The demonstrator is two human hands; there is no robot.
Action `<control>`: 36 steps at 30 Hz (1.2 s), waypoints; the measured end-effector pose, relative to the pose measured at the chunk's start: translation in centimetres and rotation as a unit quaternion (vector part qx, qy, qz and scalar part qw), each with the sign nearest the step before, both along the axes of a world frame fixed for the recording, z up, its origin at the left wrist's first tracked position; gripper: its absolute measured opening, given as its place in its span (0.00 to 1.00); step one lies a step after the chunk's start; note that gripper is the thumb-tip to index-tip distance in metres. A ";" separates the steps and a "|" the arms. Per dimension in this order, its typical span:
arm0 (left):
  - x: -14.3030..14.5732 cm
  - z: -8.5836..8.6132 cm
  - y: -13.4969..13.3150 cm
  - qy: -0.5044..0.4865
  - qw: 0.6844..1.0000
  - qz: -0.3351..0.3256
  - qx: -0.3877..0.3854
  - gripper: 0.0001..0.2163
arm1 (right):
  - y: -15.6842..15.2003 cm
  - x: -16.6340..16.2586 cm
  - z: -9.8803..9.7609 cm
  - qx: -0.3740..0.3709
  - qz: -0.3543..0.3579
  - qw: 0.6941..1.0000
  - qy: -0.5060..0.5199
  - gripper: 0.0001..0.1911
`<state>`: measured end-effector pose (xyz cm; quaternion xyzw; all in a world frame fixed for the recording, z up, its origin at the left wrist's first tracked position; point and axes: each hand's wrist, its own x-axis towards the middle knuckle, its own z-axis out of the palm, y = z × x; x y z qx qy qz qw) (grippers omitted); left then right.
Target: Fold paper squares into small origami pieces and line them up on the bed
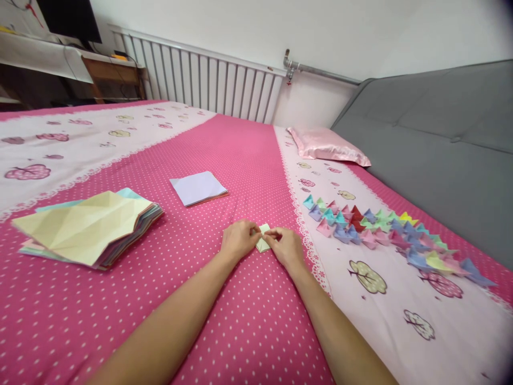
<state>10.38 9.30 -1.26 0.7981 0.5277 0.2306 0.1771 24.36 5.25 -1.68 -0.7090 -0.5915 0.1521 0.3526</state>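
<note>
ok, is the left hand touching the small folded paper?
Touching. Head view: left hand and right hand both pinch the folded paper from opposite sides, no gap visible.

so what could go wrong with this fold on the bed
1. The left hand and right hand pinch the small pale paper on the soft bedsheet, so creases may come out uneven.
2. The folded pieces lie loose beside the right hand; a sideways sweep could scatter them.
</note>
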 end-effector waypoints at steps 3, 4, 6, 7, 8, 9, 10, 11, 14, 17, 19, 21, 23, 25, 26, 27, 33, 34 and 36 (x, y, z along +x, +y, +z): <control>0.1 0.1 0.0 0.004 1.000 0.018 -0.017 0.08 | 0.0 0.1 0.1 -0.014 -0.012 1.000 -0.001 0.07; 0.1 0.2 0.0 0.001 0.999 0.023 -0.024 0.08 | 0.1 0.2 0.1 -0.018 -0.015 1.000 -0.001 0.07; 0.0 0.3 0.2 -0.013 0.999 0.032 -0.036 0.08 | 0.1 0.5 0.0 -0.026 -0.024 0.999 0.002 0.08; -0.1 0.3 0.3 -0.020 0.998 0.034 -0.040 0.08 | 0.1 0.7 0.0 -0.031 -0.029 0.999 0.006 0.08; -0.2 0.3 0.4 -0.027 0.998 0.036 -0.045 0.09 | 0.1 0.9 -0.1 -0.035 -0.033 0.999 0.010 0.07; -0.3 0.3 0.5 -0.032 0.998 0.038 -0.048 0.09 | 0.1 1.1 -0.2 -0.037 -0.037 0.999 0.014 0.07; -0.4 0.3 0.7 -0.036 0.997 0.038 -0.050 0.09 | 0.1 1.3 -0.2 -0.039 -0.040 0.998 0.018 0.07; -0.5 0.2 0.8 -0.038 0.997 0.038 -0.052 0.09 | 0.1 1.4 -0.3 -0.039 -0.041 0.998 0.021 0.07; -0.9 0.2 1.0 -0.049 0.997 0.043 -0.051 0.10 | 0.1 1.8 -0.3 -0.039 -0.043 0.998 0.028 0.09; -1.1 0.1 1.0 -0.059 0.996 0.051 -0.043 0.11 | 0.0 2.1 -0.2 -0.043 -0.042 0.997 0.038 0.12; -1.2 0.0 0.9 -0.065 0.996 0.053 -0.036 0.10 | -0.1 2.2 -0.1 -0.049 -0.039 0.997 0.054 0.12; -1.2 0.0 0.9 -0.070 0.996 0.053 -0.028 0.10 | -0.1 2.4 0.2 -0.059 -0.034 0.995 0.076 0.11; -1.2 -0.1 0.9 -0.073 0.996 0.050 -0.021 0.09 | -0.1 2.7 0.4 -0.072 -0.028 0.992 0.101 0.09; -1.2 -0.1 0.9 -0.074 0.996 0.045 -0.018 0.08 | -0.1 2.8 0.5 -0.086 -0.023 0.988 0.127 0.15; -1.2 -0.2 0.8 -0.073 0.996 0.043 -0.018 0.08 | -0.1 2.8 0.5 -0.091 -0.021 0.985 0.143 0.19; -1.2 -0.2 0.8 -0.073 0.996 0.042 -0.016 0.08 | 0.0 2.8 0.6 -0.095 -0.018 0.982 0.161 0.22; -1.1 -0.2 0.7 -0.072 0.997 0.041 -0.012 0.08 | 0.0 1.5 -0.2 -0.056 -0.006 0.969 0.240 0.23; -1.1 -0.2 0.7 -0.073 0.996 0.042 -0.014 0.08 | 0.1 1.2 -0.4 -0.036 -0.009 0.968 0.247 0.23; -1.1 -0.1 0.7 -0.080 0.996 0.044 -0.019 0.09 | 0.2 0.6 -0.9 -0.002 -0.003 0.962 0.274 0.22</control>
